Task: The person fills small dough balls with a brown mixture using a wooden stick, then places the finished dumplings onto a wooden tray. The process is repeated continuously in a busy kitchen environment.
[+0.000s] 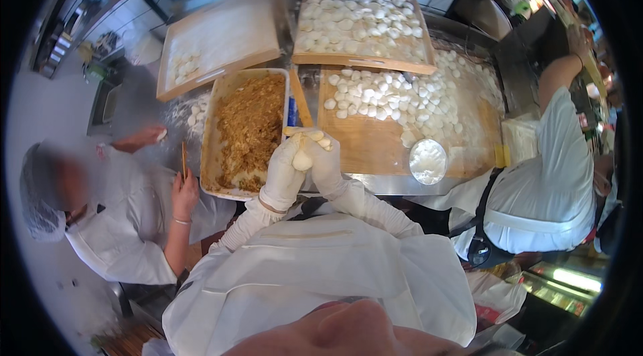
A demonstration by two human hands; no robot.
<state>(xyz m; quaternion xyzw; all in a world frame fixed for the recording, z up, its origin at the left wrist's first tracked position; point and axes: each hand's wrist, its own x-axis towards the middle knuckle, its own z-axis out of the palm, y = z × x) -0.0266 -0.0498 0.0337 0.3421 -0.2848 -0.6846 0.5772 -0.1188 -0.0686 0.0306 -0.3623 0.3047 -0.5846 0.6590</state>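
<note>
Both hands wear pale gloves and come together in front of my chest. Between them is a small dough dumpling [302, 160], its rounded end facing me. My left hand [281, 175] cups it from one side, and my right hand [325, 165] closes over it from the other; the fingers hide its upper part. Just left of my hands stands a white tub [207, 155] of brown minced filling [248, 125]. Beyond my right hand, many floured dough pieces [382, 92] lie on a wooden board [366, 147].
A bowl of flour [428, 161] sits at the board's front edge. Two wooden trays, one full of dough rounds [364, 57] and one mostly floured [221, 73], stand behind. A wooden stick [300, 97] leans beside the tub. Co-workers [125, 220] stand left and right [540, 185].
</note>
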